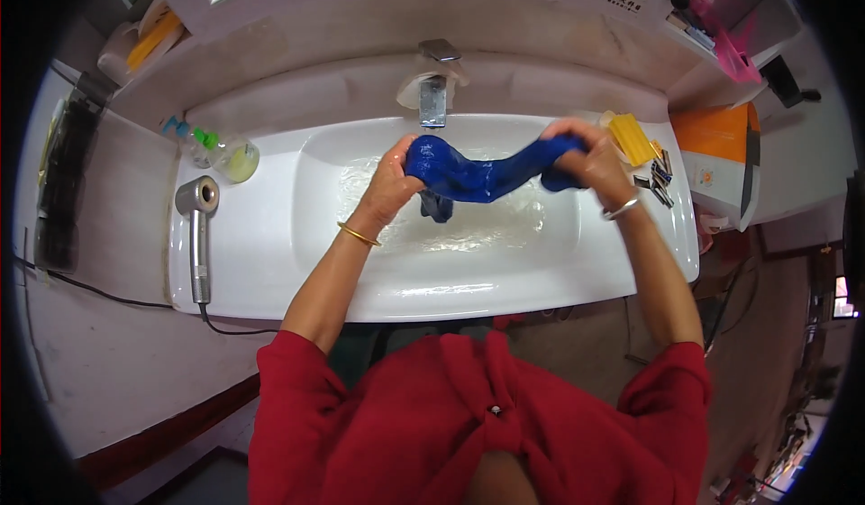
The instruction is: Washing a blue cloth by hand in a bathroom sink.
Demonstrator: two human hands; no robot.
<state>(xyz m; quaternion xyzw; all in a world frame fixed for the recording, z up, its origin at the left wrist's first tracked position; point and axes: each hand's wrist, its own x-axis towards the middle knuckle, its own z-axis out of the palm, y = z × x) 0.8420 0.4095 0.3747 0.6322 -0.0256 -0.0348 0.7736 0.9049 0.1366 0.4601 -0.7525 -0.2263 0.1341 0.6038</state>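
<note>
Cloth [482, 178], wet, blue, stretched taut

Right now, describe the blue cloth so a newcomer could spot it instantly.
Start at the white sink under the metal tap. Above its wet basin, the left hand and right hand stretch a wet, deep blue cloth between them, fingers gripping each end. It is the only dark blue thing there; the grey hair dryer and the yellow item lie on the rim.

A deep blue cloth [487, 177] hangs over the white sink [270, 235], beside a silver hair dryer [197, 226], a yellow sponge [630, 138], an orange box [716, 149] and red sleeves [297, 388].
</note>
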